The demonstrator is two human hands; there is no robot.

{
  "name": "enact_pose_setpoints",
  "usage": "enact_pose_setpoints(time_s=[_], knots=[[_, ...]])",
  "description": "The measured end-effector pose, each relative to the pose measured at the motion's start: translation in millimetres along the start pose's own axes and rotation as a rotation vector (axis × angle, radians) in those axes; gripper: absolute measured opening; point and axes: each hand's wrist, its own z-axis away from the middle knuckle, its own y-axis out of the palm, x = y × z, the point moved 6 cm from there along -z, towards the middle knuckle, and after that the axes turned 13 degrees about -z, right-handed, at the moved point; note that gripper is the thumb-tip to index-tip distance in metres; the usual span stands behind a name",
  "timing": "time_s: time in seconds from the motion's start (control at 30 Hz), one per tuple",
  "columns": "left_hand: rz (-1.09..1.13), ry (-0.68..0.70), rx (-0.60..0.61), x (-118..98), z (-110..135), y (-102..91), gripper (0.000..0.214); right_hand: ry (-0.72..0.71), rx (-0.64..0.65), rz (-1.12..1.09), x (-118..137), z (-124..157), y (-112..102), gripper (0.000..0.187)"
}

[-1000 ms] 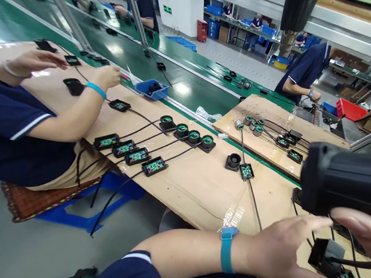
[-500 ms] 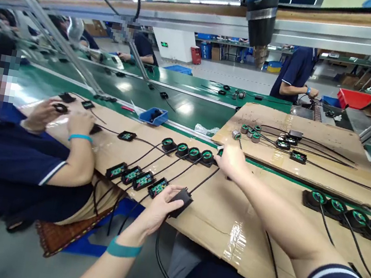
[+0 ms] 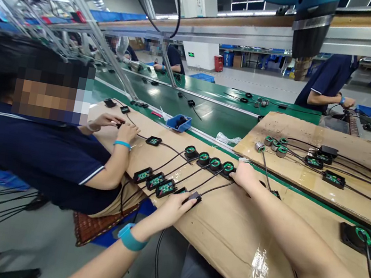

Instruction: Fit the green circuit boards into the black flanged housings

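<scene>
My left hand (image 3: 173, 208) grips a small black rectangular box (image 3: 195, 198), thumb and fingers on its sides, near the front edge of the cardboard. A black cable (image 3: 218, 188) runs from this box to my right hand (image 3: 244, 174). That hand is closed at the right end of a row of round black housings (image 3: 215, 164) with green circuit boards inside. It holds a round black housing, mostly hidden behind the fingers. Left of my left hand lie several open black boxes (image 3: 165, 187) with green boards, cabled to the row.
A co-worker (image 3: 43, 147) sits at the left, handling a small dark part. A blue bin (image 3: 179, 122) stands behind the row. On a raised cardboard sheet (image 3: 293, 182) are metal cylinders (image 3: 275, 145) and cabled boxes. More round housings (image 3: 362, 236) lie at right. A power drill (image 3: 309, 36) hangs overhead.
The view has swung left, so the bench appears shifted right. My left hand has lowered the black box and tilted it beside the open boxes. My right hand stays at the row's end.
</scene>
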Motion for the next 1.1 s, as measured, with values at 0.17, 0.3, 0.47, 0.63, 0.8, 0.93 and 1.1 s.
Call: enact_pose_setpoints(time_s=[0.17, 0.3, 0.47, 0.63, 0.8, 0.93, 1.1], knots=[[-0.108, -0.097, -0.096, 36, -10, -20.3, 0.04, -0.021, 0.018, -0.025, 21, -7, 11, 0.04], [-0.211, -0.12, -0.143, 68, -21, -21.2, 0.043, -0.033, 0.018, -0.068, 39, -16, 20, 0.04], [-0.362, -0.055, -0.251, 99, -37, -21.3, 0.038, -0.079, 0.008, -0.112, 42, -34, 12, 0.052], [-0.473, -0.014, -0.269, 94, -36, -17.9, 0.037, -0.174, -0.194, -0.038, 4, -60, -42, 0.036], [-0.58, 0.091, -0.492, 22, -15, -10.3, 0.04, -0.054, -0.21, -0.196, -52, -92, -76, 0.032], [-0.377, 0.296, -0.491, -42, -9, 29.1, 0.042, -0.012, -0.259, -0.418, -66, -91, -88, 0.027], [0.006, 0.327, -0.318, -102, -50, 88.3, 0.058, 0.01, -0.332, -0.742, -84, -49, -128, 0.022]])
